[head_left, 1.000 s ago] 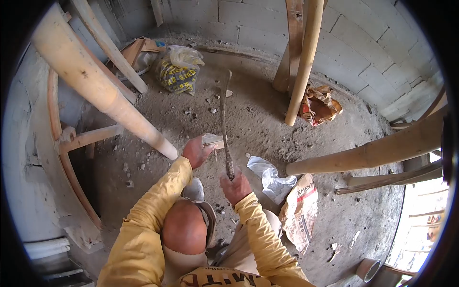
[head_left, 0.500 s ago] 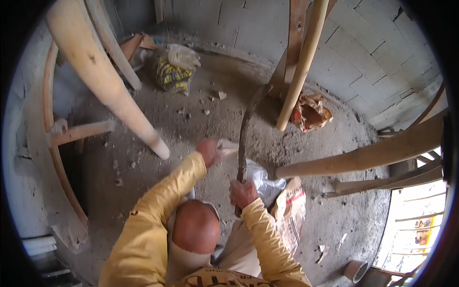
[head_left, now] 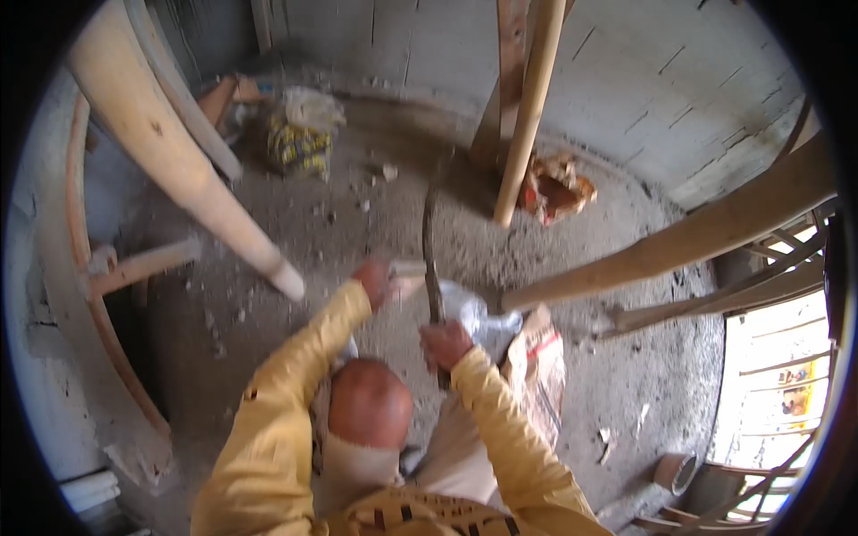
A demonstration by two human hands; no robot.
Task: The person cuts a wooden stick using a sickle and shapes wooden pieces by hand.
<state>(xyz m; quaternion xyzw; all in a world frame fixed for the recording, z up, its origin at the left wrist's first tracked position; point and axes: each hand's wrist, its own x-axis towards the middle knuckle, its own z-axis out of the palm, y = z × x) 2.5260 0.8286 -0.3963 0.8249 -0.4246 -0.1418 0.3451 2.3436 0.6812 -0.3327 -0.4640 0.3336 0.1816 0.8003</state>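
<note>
My left hand (head_left: 377, 284) is closed round a short pale piece of wood (head_left: 409, 268), holding it out over the floor. My right hand (head_left: 447, 347) grips a long, dark, slightly curved machete (head_left: 431, 250), its blade pointing away from me. The blade passes close to the right end of the wood; I cannot tell whether they touch. Just beyond my right hand lies a clear plastic bag (head_left: 469, 308), and a torn paper cement sack (head_left: 539, 366) is beside my right forearm.
Slanting bamboo poles stand at left (head_left: 192, 170), at centre back (head_left: 529, 116) and at right (head_left: 661, 246). A filled plastic bag (head_left: 302, 143) and a crumpled brown paper bag (head_left: 559, 188) lie on the gritty floor (head_left: 375, 223). Block walls (head_left: 626, 80) enclose the space.
The view has shifted a little to the right. The machete's tip has swung left, making the blade more upright in view. Both hands keep their hold.
</note>
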